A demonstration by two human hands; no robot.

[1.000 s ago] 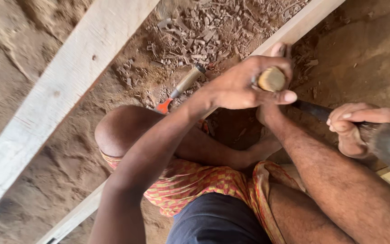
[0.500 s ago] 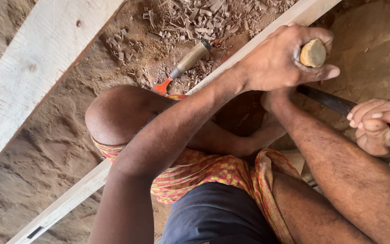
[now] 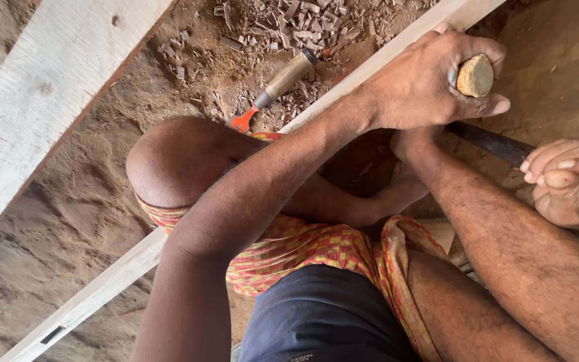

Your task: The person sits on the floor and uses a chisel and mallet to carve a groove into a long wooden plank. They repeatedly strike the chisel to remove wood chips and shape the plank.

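My left hand [image 3: 430,84] reaches across my raised knee and is closed around a tool with a round, pale wooden handle end [image 3: 474,75]. It sits just over the edge of a long pale wooden beam [image 3: 376,64]. At the right edge my right hand [image 3: 564,181] is curled around a dark handle [image 3: 497,144] that runs under my left hand. The working ends of both tools are hidden.
A loose chisel [image 3: 279,84] with a wooden handle and orange tip lies on the dirt among several wood chips [image 3: 283,20]. A wide pale plank [image 3: 55,94] crosses the upper left. My bent knee [image 3: 169,161] and checked cloth [image 3: 303,248] fill the middle.
My left hand has moved right along the beam with its wooden-handled tool. My right hand has drifted toward the right edge, and the view has tilted slightly.
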